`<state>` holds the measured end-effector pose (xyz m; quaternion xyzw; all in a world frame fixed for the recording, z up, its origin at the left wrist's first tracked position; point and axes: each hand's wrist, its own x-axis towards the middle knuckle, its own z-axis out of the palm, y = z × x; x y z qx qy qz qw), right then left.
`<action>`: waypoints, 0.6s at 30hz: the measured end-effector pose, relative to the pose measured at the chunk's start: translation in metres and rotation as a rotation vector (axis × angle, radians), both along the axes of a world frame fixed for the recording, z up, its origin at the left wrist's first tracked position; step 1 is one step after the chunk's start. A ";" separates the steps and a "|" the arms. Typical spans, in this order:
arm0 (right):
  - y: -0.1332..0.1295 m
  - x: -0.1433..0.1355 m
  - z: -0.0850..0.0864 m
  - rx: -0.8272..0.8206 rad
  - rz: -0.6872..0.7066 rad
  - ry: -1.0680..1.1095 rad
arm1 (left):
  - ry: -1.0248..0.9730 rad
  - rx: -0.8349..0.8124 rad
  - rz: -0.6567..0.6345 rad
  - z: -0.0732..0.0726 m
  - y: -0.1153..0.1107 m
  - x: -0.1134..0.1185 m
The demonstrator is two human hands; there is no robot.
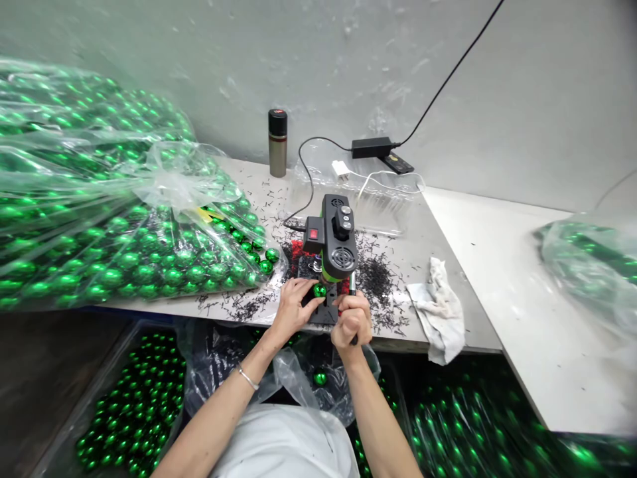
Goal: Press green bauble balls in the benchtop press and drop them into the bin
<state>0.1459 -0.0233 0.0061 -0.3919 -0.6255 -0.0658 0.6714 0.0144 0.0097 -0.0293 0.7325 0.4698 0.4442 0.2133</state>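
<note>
A small shiny green ball (pixel 319 291) sits on the black base plate (pixel 326 315) of a bench press machine (pixel 340 232), right under its head. The fingers and thumb of my left hand (pixel 293 309) are curved around the ball from the left and hold it. On the machine's right side, my right hand (pixel 352 323) is closed in a fist around the press lever (pixel 353 285). The lever's lower tip pokes out below my fist. Part of the plate is hidden by the machine head and my fingers.
Small black pins (pixel 375 277) lie scattered around the machine. To the left rests a big clear bag of green balls (pixel 149 252). A thermos (pixel 277 146), power adapter (pixel 372 147), plastic tray (pixel 318 189) and white rag (pixel 438 309) are on the table. Below its edge are more green balls (pixel 139 392).
</note>
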 end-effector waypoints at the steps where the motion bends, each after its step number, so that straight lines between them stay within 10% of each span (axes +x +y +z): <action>1: 0.000 0.000 -0.001 -0.004 0.002 0.003 | -0.001 -0.002 0.000 0.000 0.000 0.000; 18: 0.001 0.005 0.020 0.031 0.048 -0.167 | -0.019 -0.102 -0.015 0.005 0.006 0.003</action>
